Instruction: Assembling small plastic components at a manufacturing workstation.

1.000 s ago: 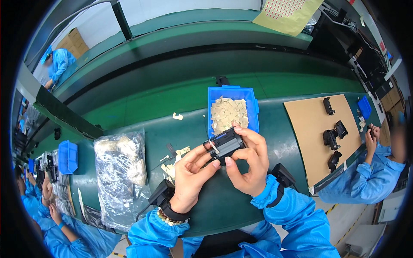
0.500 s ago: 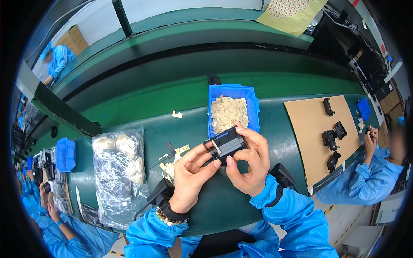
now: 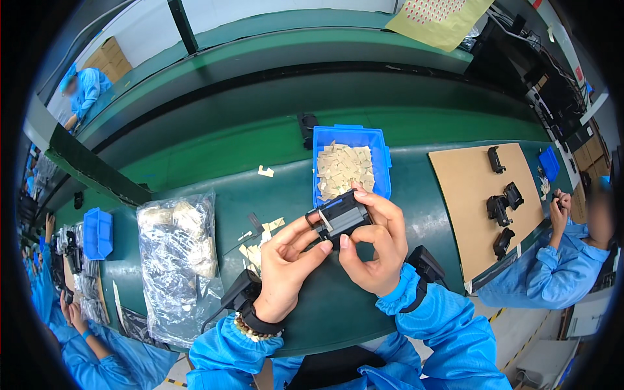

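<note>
Holding a black case [image 3: 348,220] at the frame's centre, the left hand [image 3: 284,270] and right hand [image 3: 382,262] grip opposite ends. Its long axis slants toward the upper right.

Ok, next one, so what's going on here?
A person in blue fabric sleeves holds a black-and-grey rectangular device over a dark green table, in the grip of the left hand and right hand. A narrow pale strip shows near the device's left end. Beyond it, a blue plastic bin holds small flat beige pieces. A clear plastic bag lies to the left; four black parts rest on brown cardboard to the right.
</note>
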A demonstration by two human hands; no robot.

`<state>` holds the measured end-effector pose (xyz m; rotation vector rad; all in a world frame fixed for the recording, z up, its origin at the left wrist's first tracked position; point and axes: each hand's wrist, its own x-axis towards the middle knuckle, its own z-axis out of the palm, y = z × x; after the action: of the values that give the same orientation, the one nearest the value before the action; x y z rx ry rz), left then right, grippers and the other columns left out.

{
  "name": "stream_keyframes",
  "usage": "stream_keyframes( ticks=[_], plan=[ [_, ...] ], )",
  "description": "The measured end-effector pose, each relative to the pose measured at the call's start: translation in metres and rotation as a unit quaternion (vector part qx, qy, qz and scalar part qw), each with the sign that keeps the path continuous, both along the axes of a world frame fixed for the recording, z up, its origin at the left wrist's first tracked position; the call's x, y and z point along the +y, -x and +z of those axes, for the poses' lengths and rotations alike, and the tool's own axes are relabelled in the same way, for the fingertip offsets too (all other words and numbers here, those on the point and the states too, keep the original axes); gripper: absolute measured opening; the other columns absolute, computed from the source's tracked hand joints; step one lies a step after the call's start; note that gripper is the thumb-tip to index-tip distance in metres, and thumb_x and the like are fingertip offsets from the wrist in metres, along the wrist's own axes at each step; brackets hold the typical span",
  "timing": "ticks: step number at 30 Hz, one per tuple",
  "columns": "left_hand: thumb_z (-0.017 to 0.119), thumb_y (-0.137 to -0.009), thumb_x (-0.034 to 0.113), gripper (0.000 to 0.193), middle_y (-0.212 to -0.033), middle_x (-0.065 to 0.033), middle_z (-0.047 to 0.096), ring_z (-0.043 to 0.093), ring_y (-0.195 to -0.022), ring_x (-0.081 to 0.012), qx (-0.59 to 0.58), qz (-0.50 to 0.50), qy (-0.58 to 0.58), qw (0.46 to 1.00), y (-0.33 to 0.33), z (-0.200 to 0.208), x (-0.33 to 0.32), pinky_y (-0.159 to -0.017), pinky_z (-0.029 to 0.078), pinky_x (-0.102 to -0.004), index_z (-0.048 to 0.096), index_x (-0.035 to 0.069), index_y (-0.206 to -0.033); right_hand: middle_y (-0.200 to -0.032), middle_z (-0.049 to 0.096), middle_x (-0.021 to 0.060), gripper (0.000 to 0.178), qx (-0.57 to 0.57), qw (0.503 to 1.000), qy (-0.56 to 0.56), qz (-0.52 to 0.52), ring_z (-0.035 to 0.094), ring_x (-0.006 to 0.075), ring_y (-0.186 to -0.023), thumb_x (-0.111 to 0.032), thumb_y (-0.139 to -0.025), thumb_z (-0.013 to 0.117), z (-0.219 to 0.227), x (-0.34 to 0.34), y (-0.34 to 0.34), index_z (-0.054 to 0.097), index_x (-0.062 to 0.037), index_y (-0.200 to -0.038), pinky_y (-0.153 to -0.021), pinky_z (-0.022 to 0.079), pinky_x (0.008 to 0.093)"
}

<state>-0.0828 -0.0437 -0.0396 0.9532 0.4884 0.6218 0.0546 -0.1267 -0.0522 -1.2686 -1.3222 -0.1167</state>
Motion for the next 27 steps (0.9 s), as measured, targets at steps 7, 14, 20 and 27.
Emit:
stream_keyframes(
  ticks=[7, 14, 20, 27],
  plan=[
    [0.061, -0.086, -0.012, 0.048, -0.123, -0.0185, 0.061, 0.06, -0.114, -0.0207, 0.003, 0.001, -0.001, 1.0, -0.0003, 0.001, -0.0005, -0.094, 0.052, -0.0301, 0.048, -0.011, -0.132, -0.129, 0.047, 0.0236, 0.012, -0.001, 1.0, -0.002, -0.007, 0.052, 0.0465, -0.124, 0.005, -0.077, 0.068, -0.0007, 0.0008, 0.0007, 0.058, -0.0007, -0.08, -0.099, 0.049, 0.0466],
    [0.061, -0.087, -0.01, 0.047, -0.12, -0.0184, 0.063, 0.062, -0.11, -0.019, 0.009, 0.0, -0.002, 1.0, 0.0005, 0.0022, -0.0012, -0.093, 0.052, -0.0291, 0.049, -0.01, -0.132, -0.128, 0.048, 0.0237, 0.012, 0.005, 1.0, -0.004, -0.007, 0.052, 0.0461, -0.124, 0.004, -0.077, 0.068, -0.0036, 0.0025, 0.0013, 0.058, -0.0007, -0.08, -0.096, 0.051, 0.0458],
    [0.062, -0.087, -0.009, 0.046, -0.119, -0.0183, 0.064, 0.063, -0.107, -0.0181, 0.021, 0.014, 0.003, 1.0, 0.0001, 0.0045, -0.0025, -0.091, 0.053, -0.0289, 0.05, -0.01, -0.131, -0.129, 0.048, 0.0255, 0.008, -0.02, 1.0, 0.012, -0.018, 0.054, 0.045, -0.122, 0.002, -0.081, 0.065, -0.0032, 0.0019, -0.0012, 0.057, 0.0012, -0.084, -0.097, 0.051, 0.0451],
    [0.063, -0.086, -0.01, 0.046, -0.118, -0.0183, 0.064, 0.063, -0.107, -0.018, 0.024, 0.023, -0.015, 0.999, 0.0003, 0.0036, -0.0032, -0.089, 0.054, -0.0284, 0.05, -0.01, -0.13, -0.125, 0.05, 0.0267, 0.006, -0.061, 0.997, 0.011, -0.035, 0.058, 0.0454, -0.116, 0.001, -0.083, 0.061, -0.0019, 0.0024, -0.0035, 0.055, 0.0021, -0.086, -0.094, 0.053, 0.0457]
  ],
)
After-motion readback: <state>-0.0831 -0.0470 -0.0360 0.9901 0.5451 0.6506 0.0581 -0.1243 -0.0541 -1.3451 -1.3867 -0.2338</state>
